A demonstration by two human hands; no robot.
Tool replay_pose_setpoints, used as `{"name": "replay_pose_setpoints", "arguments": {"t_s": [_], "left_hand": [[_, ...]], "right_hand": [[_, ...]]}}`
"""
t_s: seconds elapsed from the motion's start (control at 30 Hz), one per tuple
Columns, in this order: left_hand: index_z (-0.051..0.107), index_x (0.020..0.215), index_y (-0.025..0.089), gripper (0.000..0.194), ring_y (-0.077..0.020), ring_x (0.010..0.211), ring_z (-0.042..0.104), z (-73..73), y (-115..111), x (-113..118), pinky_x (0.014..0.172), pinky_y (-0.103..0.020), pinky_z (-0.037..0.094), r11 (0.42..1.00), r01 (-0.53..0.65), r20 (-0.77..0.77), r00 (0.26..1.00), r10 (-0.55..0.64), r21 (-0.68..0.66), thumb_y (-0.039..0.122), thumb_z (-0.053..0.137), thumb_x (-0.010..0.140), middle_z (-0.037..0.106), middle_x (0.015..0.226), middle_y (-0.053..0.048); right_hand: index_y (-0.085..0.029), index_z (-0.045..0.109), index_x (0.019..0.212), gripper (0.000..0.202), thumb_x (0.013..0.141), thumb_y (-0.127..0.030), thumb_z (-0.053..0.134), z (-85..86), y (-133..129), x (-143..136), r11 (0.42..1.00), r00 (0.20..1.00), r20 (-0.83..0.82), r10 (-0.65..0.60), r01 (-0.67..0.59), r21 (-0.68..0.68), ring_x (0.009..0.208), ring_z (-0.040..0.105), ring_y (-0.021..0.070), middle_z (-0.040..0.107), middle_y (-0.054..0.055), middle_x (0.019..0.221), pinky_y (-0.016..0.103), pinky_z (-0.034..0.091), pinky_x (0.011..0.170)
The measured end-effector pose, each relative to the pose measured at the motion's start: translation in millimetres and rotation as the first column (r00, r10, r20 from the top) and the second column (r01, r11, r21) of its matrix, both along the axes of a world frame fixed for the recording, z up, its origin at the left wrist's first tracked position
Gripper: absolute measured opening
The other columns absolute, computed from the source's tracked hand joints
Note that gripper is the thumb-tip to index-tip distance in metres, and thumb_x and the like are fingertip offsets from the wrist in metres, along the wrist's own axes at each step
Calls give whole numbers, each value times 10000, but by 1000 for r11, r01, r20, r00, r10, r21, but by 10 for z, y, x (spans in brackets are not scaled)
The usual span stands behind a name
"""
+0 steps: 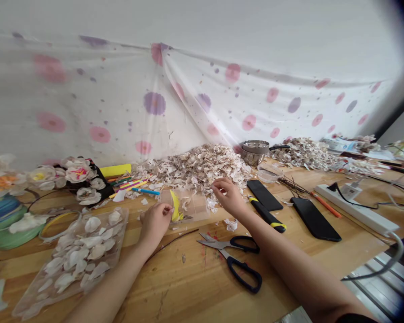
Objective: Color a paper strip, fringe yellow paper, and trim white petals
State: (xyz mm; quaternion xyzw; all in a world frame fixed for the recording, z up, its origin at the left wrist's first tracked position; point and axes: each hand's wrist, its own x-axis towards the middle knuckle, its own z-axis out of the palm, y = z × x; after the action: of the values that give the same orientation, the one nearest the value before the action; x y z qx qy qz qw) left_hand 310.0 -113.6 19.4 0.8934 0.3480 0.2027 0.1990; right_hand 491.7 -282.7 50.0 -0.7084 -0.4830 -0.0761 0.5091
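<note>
My left hand [157, 220] is closed in a pinch over the left end of a clear plastic box [197, 210]. What it holds, if anything, is too small to make out. Just beside its fingertips is a yellow strip [176, 207] in the box. My right hand [229, 196] hovers past the box's right end with curled fingers, before a big pile of pale dried flakes [205, 168]; its fingertips hide whatever they may pinch. Scissors [227, 246] with dark handles lie partly spread on the wooden table below the hands, near a thin dark twig [175, 241].
At left are a tray of white petals [84, 255], a roll of tape [61, 226] and petal flowers [79, 172]. Coloured pens [131, 185] lie behind. To the right are a utility knife [267, 215], two black phones [314, 218], a power strip [355, 208] and a metal bowl [254, 152].
</note>
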Motion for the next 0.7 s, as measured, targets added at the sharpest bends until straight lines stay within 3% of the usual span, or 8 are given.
{"name": "replay_pose_setpoints", "arguments": {"t_s": [0.2, 0.33, 0.4, 0.47, 0.57, 0.7], "left_hand": [[569, 834, 205, 121, -249, 934, 638, -9, -39, 13, 895, -396, 409, 994, 20, 241, 971, 7, -107, 291, 485, 838, 697, 931, -77], [478, 914, 200, 225, -200, 833, 646, 158, -187, -8, 770, -317, 492, 965, 165, 430, 901, -63, -205, 407, 400, 875, 662, 851, -54], [467, 919, 198, 267, -166, 725, 628, 293, -320, -46, 716, -292, 502, 927, 262, 517, 851, -90, -269, 452, 391, 885, 632, 765, -13], [492, 908, 188, 287, -145, 679, 598, 429, -467, -101, 686, -275, 491, 814, 403, 648, 761, -44, -418, 467, 509, 847, 611, 733, 8], [522, 895, 181, 340, -127, 646, 563, 574, -650, -185, 647, -256, 466, 704, 474, 709, 702, 61, -529, 489, 623, 791, 599, 712, 22], [542, 906, 184, 370, -131, 673, 558, 654, -778, -251, 668, -258, 446, 628, 526, 732, 674, 104, -574, 503, 668, 768, 614, 728, 19]], "right_hand": [[-186, 626, 730, 175, 844, -261, 517, 2, 7, -67, 999, 999, -25, 34, -34, -2, 776, 587, 170, 628, 70, 861, 275, 460, 661], [-192, 629, 738, 187, 854, -311, 543, 37, 15, -233, 988, 978, -155, 141, -149, -37, 697, 568, 155, 612, 30, 740, 275, 457, 655], [-195, 657, 803, 206, 848, -378, 574, 64, 8, -334, 956, 908, -311, 280, -294, 3, 696, 580, 153, 627, 26, 745, 280, 469, 659], [-205, 682, 878, 249, 816, -439, 627, 92, -7, -430, 905, 781, -470, 412, -412, 108, 697, 590, 151, 644, 24, 766, 286, 482, 669], [-246, 719, 882, 240, 739, -438, 731, 118, -36, -560, 840, 619, -570, 540, -439, 319, 675, 569, 135, 644, 7, 789, 282, 479, 665], [-290, 763, 821, 162, 682, -362, 802, 141, -57, -702, 755, 521, -547, 656, -434, 492, 724, 542, 129, 618, 10, 889, 257, 457, 652]]}}
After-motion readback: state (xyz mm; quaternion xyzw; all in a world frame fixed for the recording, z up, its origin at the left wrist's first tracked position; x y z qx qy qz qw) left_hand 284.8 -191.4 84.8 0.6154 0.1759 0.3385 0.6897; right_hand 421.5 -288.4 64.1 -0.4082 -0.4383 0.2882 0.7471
